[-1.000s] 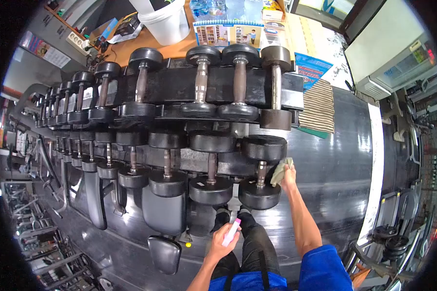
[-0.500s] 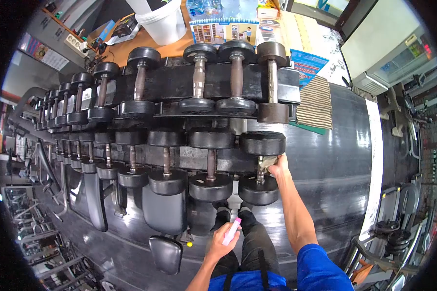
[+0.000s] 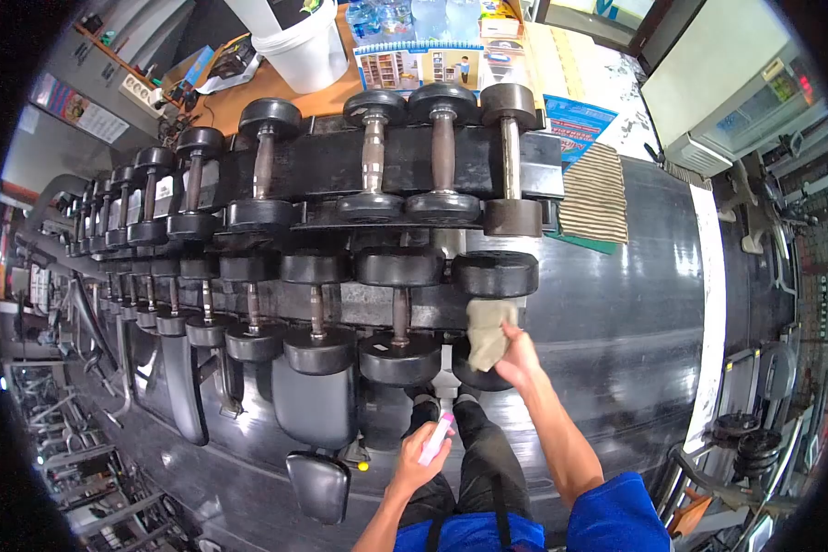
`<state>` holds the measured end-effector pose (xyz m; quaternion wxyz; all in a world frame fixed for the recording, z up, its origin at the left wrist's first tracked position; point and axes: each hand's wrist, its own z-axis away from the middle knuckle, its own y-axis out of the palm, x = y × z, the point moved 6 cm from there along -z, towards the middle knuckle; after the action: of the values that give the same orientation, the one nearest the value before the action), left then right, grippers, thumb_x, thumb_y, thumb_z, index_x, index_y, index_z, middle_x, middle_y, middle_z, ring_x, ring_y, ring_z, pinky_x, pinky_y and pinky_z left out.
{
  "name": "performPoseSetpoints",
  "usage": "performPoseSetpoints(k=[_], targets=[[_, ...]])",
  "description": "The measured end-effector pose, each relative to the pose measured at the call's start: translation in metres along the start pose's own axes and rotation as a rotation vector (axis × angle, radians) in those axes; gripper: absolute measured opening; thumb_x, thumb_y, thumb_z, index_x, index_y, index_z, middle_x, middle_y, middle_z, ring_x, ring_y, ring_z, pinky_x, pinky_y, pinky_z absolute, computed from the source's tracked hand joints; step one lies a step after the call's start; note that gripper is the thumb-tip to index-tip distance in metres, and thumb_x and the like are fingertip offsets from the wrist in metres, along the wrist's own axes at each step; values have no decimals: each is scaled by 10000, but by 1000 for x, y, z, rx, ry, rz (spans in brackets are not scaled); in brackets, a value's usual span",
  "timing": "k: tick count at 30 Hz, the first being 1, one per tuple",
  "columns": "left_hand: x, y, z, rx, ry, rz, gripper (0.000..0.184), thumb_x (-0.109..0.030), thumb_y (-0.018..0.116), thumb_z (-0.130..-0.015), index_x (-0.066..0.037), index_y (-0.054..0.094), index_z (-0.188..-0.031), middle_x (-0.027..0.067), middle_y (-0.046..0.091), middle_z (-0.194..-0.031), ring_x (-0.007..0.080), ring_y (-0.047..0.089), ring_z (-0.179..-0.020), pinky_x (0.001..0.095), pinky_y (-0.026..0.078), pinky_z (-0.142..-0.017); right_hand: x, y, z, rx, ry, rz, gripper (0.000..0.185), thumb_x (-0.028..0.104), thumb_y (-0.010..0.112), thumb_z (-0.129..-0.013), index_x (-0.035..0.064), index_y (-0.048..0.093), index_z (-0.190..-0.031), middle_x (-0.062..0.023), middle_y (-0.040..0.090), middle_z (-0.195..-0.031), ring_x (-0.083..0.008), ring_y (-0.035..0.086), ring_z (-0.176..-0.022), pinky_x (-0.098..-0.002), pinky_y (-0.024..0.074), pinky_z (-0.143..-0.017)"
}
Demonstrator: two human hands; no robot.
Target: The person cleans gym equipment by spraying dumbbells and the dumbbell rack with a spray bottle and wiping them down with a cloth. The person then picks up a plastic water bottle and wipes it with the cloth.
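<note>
The right hand (image 3: 521, 361), its grip pinched on a beige cloth (image 3: 488, 339), has drawn it from beside the handle to over the handle and near head of the end dumbbell (image 3: 495, 274) on the lower rack (image 3: 366, 302), so wiping appears to be shifting nearer; contact is unclear. The left hand (image 3: 418, 463) stays curled around a pink-topped white bottle (image 3: 434, 447).

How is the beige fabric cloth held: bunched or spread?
Mostly spread: the cloth shows a broad face beyond the right hand, hiding the handle of the lower-right black dumbbell. Whether it is doubled, I cannot tell.
</note>
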<state>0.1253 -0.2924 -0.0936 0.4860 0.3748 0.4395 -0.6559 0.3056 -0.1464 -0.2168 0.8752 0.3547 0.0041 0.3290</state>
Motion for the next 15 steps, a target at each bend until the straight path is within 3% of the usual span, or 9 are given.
performPoseSetpoints(k=[4,10,13,15], targets=[[-6,2,-3,-14,27,-10,183,28,654,-815,-13,625,-991,86,680,-860,147,673,-753,274,510,-672,-43,-16,-69,90,112,-134,319,226,357,-1025,24,515,-1214,-133,616,-1184,-289,563,-1130,-433,408,-1042],[-6,2,-1,-44,69,23,175,30,654,-813,-9,626,-982,96,683,-865,184,691,-777,287,523,-691,-39,3,-147,-179,-33,-349,313,249,393,-980,54,593,-1121,-100,641,-1156,-285,596,-1071,-424,452,-1004],[-3,2,1,-69,44,41,182,24,666,-815,-23,638,-989,18,626,-788,63,512,-630,236,429,-585,-47,-15,-173,-171,-45,-479,316,272,403,-981,72,618,-1099,-81,648,-1162,-277,613,-1048,-433,479,-974],[-6,4,0,-71,76,44,182,23,666,-815,-24,639,-988,22,626,-782,62,511,-627,237,429,-582,-48,-30,-183,-131,-50,-484,302,241,412,-976,60,596,-1134,-94,641,-1183,-268,610,-1071,-444,474,-985]])
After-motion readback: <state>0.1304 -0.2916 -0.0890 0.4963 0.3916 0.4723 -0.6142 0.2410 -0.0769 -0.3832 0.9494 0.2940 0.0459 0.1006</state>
